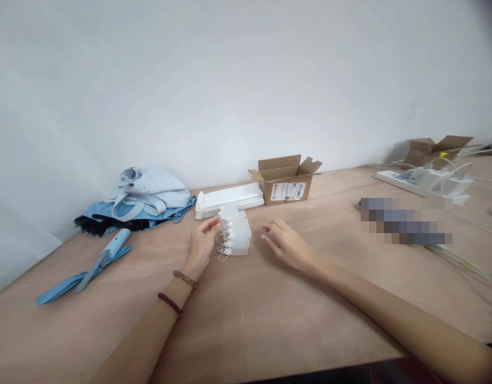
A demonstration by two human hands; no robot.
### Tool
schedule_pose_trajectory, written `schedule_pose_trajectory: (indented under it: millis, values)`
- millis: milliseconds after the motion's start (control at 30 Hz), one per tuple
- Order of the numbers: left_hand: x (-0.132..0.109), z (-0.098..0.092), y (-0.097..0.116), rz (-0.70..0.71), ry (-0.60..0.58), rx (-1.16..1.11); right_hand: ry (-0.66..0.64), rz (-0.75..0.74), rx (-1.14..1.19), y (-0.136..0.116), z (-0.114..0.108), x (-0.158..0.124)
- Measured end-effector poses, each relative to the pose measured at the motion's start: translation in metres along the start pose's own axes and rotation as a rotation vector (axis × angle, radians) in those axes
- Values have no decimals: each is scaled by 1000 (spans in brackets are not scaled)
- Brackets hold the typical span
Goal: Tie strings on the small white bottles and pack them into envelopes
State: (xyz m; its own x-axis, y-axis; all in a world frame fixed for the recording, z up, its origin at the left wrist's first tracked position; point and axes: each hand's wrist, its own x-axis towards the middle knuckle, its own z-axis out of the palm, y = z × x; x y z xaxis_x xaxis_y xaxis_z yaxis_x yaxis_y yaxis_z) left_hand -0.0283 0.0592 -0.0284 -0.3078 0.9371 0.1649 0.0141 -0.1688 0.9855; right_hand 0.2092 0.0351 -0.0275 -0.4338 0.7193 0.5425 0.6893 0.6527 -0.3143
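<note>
A row of several small white tags with string loops (pixel 235 232) lies overlapped on the wooden table (pixel 246 314). My left hand (pixel 202 242) rests at the left end of the row, its fingertips pinched on the loops. It wears two bead bracelets at the wrist. My right hand (pixel 286 244) hovers just right of the row, palm down, fingers spread and holding nothing. Behind the tags lies a flat stack of white paper bags (pixel 228 199).
An open cardboard box (pixel 285 181) stands behind the bags. A folded light-blue umbrella with its sleeve (pixel 128 213) lies at the left. At the far right sit a white power strip with cables (pixel 425 178) and another open box (pixel 435 146). A white wall runs behind.
</note>
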Motion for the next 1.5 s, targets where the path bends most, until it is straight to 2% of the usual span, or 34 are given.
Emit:
schedule_pose_trajectory:
  millis: [433, 600, 667, 767, 867, 967, 1167, 1367, 1500]
  values:
    - [-2, -2, 6, -14, 46, 83, 21, 5, 3, -3, -3, 1]
    - [0, -3, 1, -5, 35, 105, 9, 4, 3, -3, -3, 0]
    - [7, -9, -2, 33, 45, 146, 10, -2, 1, -2, -4, 1]
    - [27, -29, -2, 107, 134, 299, 23, -12, 8, 1, -5, 1]
    - [52, -51, 3, 155, 223, 414, 26, -5, 11, 4, -5, 2]
    - [71, -62, 11, 161, 255, 472, 29, 1, 5, 4, -4, 1]
    - [89, -49, 18, 156, 249, 604, 32, -15, 6, 1, -6, 1]
    - [101, -39, 16, 118, 198, 722, 31, -4, -5, 1, -8, 1]
    - [106, -31, 17, 144, 243, 691, 36, -13, 2, 1, -9, 1]
